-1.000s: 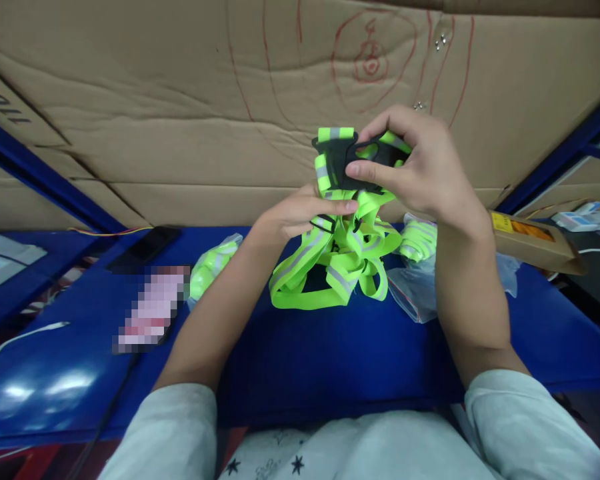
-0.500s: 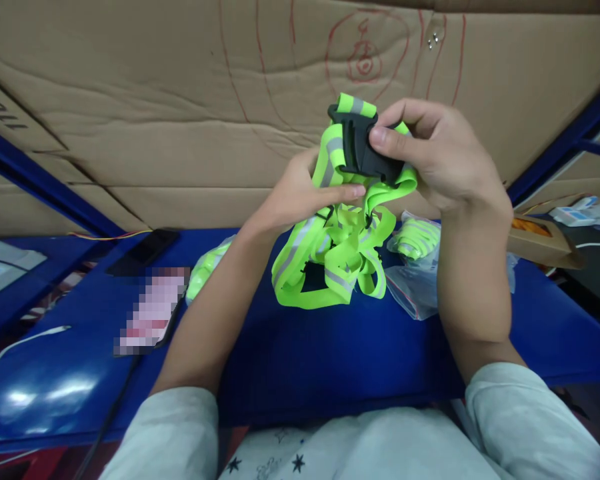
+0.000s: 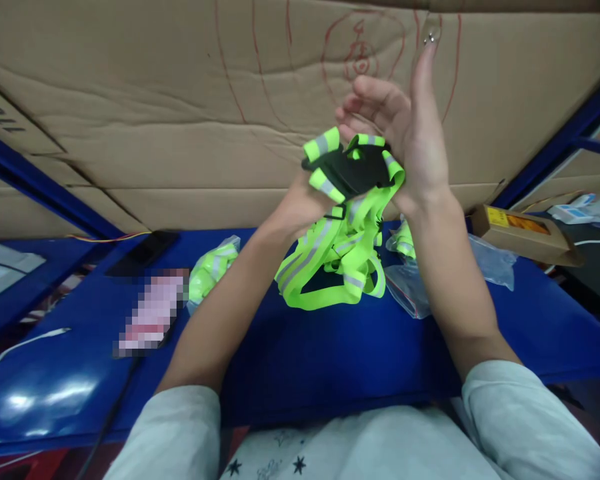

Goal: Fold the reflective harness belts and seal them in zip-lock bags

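Observation:
A neon-green reflective strap harness (image 3: 320, 257) with grey stripes hangs in loose loops above the blue table. Its black plastic buckle (image 3: 357, 170) is up between my hands, with strap ends threaded through both sides. My left hand (image 3: 303, 203) is behind the buckle and bears the harness; its fingers are mostly hidden by straps. My right hand (image 3: 413, 143) is open at the right of the buckle, thumb pointing up and fingers stretched to the left behind it. A green strap lies against the heel of that palm.
Bagged green straps lie left (image 3: 215, 267) and right (image 3: 405, 240) of my arms. A clear plastic bag (image 3: 413, 290), a cardboard box (image 3: 525, 233), a pixelated phone (image 3: 153, 310) and a dark phone-like slab (image 3: 147, 252) are on the blue table (image 3: 330, 360). Cardboard (image 3: 155, 100) stands behind.
My right hand has let go of the buckle and opened, its thumb lifting up. The buckle has moved slightly down and tilted, and my left fingers have gone behind it.

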Tool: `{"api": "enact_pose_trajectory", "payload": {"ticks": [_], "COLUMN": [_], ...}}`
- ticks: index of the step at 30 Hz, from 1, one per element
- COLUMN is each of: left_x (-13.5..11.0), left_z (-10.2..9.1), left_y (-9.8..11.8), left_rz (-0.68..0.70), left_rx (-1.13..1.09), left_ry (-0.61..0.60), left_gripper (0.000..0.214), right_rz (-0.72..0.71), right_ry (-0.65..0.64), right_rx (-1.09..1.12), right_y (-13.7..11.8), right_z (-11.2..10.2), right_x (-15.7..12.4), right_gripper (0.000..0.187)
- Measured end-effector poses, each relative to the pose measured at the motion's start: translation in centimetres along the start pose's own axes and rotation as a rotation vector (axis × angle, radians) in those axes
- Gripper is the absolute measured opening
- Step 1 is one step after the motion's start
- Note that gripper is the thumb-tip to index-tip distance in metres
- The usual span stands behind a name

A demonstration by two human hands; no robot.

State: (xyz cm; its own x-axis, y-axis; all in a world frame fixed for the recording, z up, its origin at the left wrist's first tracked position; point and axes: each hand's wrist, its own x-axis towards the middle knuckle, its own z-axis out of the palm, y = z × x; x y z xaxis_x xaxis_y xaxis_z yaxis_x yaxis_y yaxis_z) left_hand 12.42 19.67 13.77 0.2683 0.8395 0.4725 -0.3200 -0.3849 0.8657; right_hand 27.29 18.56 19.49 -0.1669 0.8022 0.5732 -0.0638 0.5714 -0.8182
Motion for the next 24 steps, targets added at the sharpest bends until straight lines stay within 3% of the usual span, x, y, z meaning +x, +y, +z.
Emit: {"api": "enact_pose_trajectory", "payload": {"ticks": [4,8,10,13,16,20,24], "left_x": [-0.5,-0.3,0.0,0.3,0.1,-0.4,-0.3], "left_z": [-0.2,-0.7,-1.0,-1.3,-1.2,-0.5,-0.6], "left_y": [1.1,1.7,1.7,1.5,1.4,1.3,1.5], "left_rz": [-0.050,-0.076,-0.178,-0.299,-0.223,-0.116,-0.140], "left_rx": [-0.157,-0.224,-0.206,-0.211,-0.192,-0.146,-0.116], "left_ry": [0.059,0.071,0.004,-0.074,-0.078,-0.056,-0.103], "left_gripper": [0.037,0.020,0.012,0.007,0.009,0.018,0.023], "right_rz": [-0.053,-0.038,-0.074,-0.174,-0.253,-0.209,-0.228], "right_ry": [-0.064,-0.522,-0.609,-0.422,-0.241,-0.225,-0.201], "right_rx": [-0.194,-0.422,-0.556,-0.717,-0.761,-0.708,-0.709], "right_y": [0.2,0.0,0.1,0.5,1.4,3.0,3.5], "right_z": [-2.7,-4.7,-4.5,-3.2,-1.9,-1.6,-2.1], "right_x": [0.0,-1.4,-2.0,-2.2,-1.4,-0.2,0.3], "right_gripper": [0.056,0.055,0.052,0.056,0.060,0.064,0.067]}}
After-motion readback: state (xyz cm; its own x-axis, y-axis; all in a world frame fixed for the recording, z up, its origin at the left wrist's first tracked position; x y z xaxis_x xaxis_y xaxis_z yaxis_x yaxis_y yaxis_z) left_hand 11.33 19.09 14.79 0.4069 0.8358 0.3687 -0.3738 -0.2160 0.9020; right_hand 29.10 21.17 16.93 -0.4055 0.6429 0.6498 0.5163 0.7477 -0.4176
